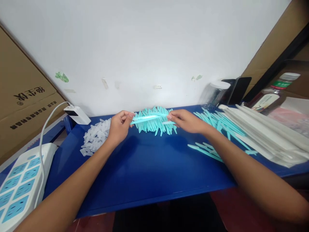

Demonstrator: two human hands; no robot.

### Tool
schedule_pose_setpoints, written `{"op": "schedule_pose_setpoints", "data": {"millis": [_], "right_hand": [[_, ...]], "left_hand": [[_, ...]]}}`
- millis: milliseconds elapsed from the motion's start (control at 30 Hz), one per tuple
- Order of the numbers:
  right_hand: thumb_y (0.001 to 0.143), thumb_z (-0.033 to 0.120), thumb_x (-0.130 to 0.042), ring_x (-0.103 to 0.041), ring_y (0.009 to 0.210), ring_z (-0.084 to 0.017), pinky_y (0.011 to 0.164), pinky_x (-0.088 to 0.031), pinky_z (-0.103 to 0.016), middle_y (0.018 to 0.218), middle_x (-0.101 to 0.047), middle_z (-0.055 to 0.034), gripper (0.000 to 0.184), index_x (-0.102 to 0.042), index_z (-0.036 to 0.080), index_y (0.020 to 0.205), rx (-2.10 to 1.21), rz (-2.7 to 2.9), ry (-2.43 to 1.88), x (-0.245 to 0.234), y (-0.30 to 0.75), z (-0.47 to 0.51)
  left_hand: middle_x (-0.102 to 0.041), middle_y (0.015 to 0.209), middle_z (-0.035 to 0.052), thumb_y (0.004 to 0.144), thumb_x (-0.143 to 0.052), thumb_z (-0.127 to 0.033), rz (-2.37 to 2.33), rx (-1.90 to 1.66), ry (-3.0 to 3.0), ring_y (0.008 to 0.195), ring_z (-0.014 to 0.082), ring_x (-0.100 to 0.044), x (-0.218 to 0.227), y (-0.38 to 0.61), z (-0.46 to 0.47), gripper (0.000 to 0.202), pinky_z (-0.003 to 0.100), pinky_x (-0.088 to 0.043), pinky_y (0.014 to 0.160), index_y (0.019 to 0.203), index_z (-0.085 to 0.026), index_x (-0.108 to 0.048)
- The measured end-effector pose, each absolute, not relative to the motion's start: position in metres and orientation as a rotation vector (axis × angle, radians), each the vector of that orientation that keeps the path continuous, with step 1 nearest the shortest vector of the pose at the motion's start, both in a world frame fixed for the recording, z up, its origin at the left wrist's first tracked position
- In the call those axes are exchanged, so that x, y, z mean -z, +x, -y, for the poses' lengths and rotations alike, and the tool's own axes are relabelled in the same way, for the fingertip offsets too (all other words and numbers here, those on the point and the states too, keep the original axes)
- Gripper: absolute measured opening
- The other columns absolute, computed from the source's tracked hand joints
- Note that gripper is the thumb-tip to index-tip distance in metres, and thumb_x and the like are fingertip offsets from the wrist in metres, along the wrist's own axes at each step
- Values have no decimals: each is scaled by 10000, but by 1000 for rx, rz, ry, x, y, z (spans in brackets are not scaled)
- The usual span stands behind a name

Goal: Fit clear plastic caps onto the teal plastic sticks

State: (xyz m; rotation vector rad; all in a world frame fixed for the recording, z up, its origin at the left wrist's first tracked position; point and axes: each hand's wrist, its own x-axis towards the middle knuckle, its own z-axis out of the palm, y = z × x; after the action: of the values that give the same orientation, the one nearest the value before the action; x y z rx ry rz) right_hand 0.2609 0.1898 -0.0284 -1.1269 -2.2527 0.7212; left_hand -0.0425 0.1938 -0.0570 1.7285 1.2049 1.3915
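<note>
Between my hands, over the middle of the table, are slim teal plastic sticks (147,119), shaped like eyebrow-razor handles. My left hand (120,126) is closed, pinching their left ends between thumb and fingers. At the other side my right hand (184,120) is closed on the right ends, and a further teal stick (169,122) pokes out below its fingers. How many sticks are held I cannot tell. Just behind lies a dense heap of teal sticks (156,129). Beside my left wrist is a pile of translucent whitish caps (95,137).
More loose teal sticks (205,149) lie under my right forearm, near stacked white bags (265,135). A lidded clear jar (214,93) and a bottle (272,93) stand back right. At left are a power strip (26,177) and a white charger (77,114) with cable.
</note>
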Motion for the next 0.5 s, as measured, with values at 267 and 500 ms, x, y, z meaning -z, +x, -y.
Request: {"op": "schedule_pose_setpoints", "data": {"millis": [267, 500], "right_hand": [[1010, 667, -460, -383, 591, -144, 572, -302, -283, 661, -434, 32, 498, -600, 194, 945, -909, 1956, -1151, 41, 238, -182], [987, 659, -523, -277, 528, -121, 529, -214, -279, 571, -321, 61, 538, -734, 165, 966, -1054, 2189, -1106, 35, 233, -171]], "left_hand": [[-609, 678, -23, 995, -620, -490, -1218, -1375, 1926, 599, 137, -559, 66, -27, -172, 296, 257, -469, 589, 984, -202, -685], [-671, 725, 0, 1024, -592, -448, -1191, -1376, 1997, 612, 141, -562, 68, -21, -160, 266, 262, -443, 602, 1025, -203, -697]]}}
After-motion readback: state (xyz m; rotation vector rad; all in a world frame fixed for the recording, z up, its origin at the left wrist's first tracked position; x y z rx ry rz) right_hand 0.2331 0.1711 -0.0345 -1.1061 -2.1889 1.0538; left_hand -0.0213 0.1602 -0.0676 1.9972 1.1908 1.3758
